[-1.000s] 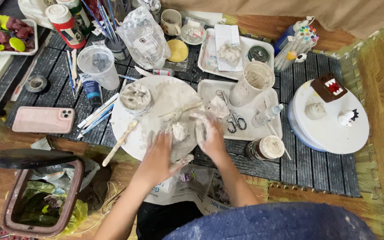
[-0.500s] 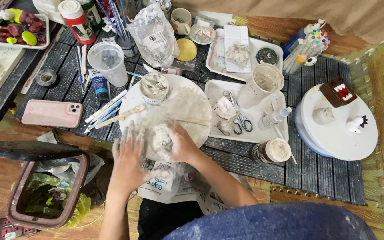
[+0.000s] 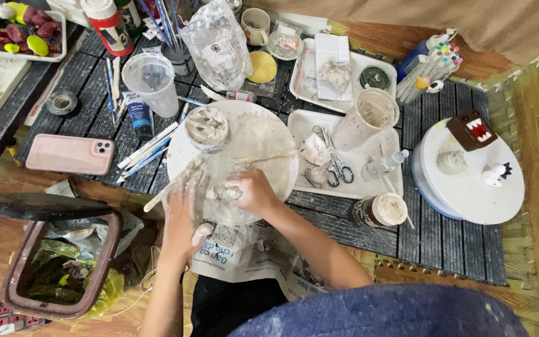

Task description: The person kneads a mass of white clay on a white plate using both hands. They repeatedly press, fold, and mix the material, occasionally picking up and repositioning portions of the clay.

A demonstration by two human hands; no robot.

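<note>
A round white board [image 3: 263,140] smeared with grey clay lies on the dark slatted mat. My right hand [image 3: 252,192] is closed on a lump of pale clay [image 3: 224,193] at the board's near edge. My left hand [image 3: 184,211], coated in clay, rests at the board's near left rim with its fingers spread, touching the same lump. A small tub of clay [image 3: 206,126] stands on the board's far left, and a thin wooden stick [image 3: 263,156] lies across its middle. A second wooden tool [image 3: 157,198] pokes out from under my left hand.
A white tray [image 3: 301,128] with scissors [image 3: 335,163] and clay bits sits to the right, beside a white cup [image 3: 369,117]. A pink phone [image 3: 70,154] lies left, a clear plastic cup [image 3: 151,81] behind it. A turntable with small figures [image 3: 469,181] stands far right. A brown bin [image 3: 63,262] is near left.
Both hands have shifted left and toward me along the board. My right hand has closed over the clay lump, and my left hand now rests spread at the board's near left rim.
</note>
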